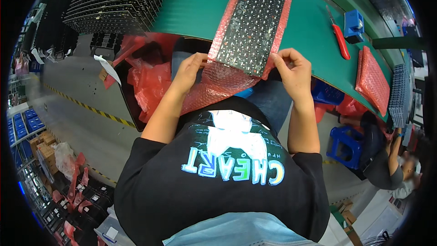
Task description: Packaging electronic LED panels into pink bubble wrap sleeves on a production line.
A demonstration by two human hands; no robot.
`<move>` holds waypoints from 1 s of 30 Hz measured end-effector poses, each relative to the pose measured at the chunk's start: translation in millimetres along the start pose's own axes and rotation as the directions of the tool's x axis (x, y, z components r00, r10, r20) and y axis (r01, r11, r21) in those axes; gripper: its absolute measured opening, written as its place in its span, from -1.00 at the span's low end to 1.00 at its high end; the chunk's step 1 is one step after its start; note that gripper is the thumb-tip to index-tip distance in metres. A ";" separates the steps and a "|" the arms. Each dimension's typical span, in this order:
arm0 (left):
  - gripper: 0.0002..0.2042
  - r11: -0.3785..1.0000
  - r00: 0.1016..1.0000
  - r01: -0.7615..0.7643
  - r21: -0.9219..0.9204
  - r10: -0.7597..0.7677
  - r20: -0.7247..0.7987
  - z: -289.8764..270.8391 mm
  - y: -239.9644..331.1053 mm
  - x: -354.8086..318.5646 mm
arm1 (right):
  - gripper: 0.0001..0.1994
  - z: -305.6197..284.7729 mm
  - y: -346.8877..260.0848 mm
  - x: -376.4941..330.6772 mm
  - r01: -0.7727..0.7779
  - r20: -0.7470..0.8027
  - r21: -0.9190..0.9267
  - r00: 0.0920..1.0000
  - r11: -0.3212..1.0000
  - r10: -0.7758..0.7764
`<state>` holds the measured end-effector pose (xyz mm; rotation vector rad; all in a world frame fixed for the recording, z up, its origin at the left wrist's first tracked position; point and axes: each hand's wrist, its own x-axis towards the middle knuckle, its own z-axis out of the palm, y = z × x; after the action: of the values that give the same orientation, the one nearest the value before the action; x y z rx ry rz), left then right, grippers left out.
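A black keyboard circuit board [252,23] with rows of small white parts lies on a sheet of red bubble wrap [226,79] at the front edge of the green table. The wrap shows along both long sides of the board and hangs off the table toward my lap. My left hand [190,70] pinches the wrap at the board's near left corner. At the near right corner, my right hand [293,70] has thumb and fingers closed on the wrap's other edge.
Stacked circuit boards [116,7] stand at the table's left. On the right lie a red-handled knife [339,38], a blue tool or dispenser [353,26] and folded red bubble wrap [373,79]. A black bin [129,95] with red wrap stands left; another person [387,155] sits right.
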<state>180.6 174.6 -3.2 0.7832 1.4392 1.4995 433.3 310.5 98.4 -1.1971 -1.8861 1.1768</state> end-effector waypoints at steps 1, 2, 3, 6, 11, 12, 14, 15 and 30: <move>-0.80 0.991 0.995 0.100 -0.094 -0.097 0.032 2.0 6.1 1.2 | -0.91 3.1 -6.1 4.3 0.053 0.009 -0.174 0.999 0.983 -0.053; -0.80 0.963 0.979 0.198 -0.185 -0.185 0.083 8.0 17.5 4.7 | -0.91 4.2 -6.5 12.2 0.054 0.009 -0.177 0.999 0.983 -0.053; -0.80 0.917 0.954 0.294 -0.270 -0.265 0.140 13.5 27.3 8.0 | -0.92 6.7 -5.9 27.1 0.243 -0.023 -0.245 0.966 0.939 -0.256; -0.80 0.886 0.930 0.360 -0.293 -0.314 0.192 21.8 30.0 12.2 | -0.90 11.3 -5.9 90.1 0.490 -0.041 -0.358 0.842 0.795 -0.537; -0.79 0.953 0.944 0.285 -0.100 -0.261 0.204 37.9 29.1 16.2 | -0.81 -2.5 32.2 232.4 0.376 -0.009 -0.585 0.883 0.719 -0.469; -0.79 0.951 0.942 0.292 -0.103 -0.267 0.204 39.9 31.7 15.2 | -0.78 -5.7 31.2 254.5 0.318 -0.001 -0.641 0.910 0.698 -0.415; -0.79 0.946 0.940 0.304 -0.109 -0.279 0.197 42.4 35.1 14.2 | -0.72 -15.2 27.2 287.5 0.205 0.004 -0.740 0.954 0.641 -0.301; -0.79 0.951 0.947 0.286 -0.116 -0.262 0.186 41.2 35.1 12.2 | -0.72 -10.3 7.7 291.6 0.224 0.011 -0.739 0.947 0.636 -0.321; -0.81 0.972 0.970 0.154 -0.179 -0.114 0.215 43.1 28.4 14.3 | -0.55 -105.8 -119.6 325.4 0.121 0.709 -0.416 0.664 0.901 0.238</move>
<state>208.7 207.6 28.2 0.6829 1.1515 1.3891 344.2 621.7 261.4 -1.0638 -2.8841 1.4874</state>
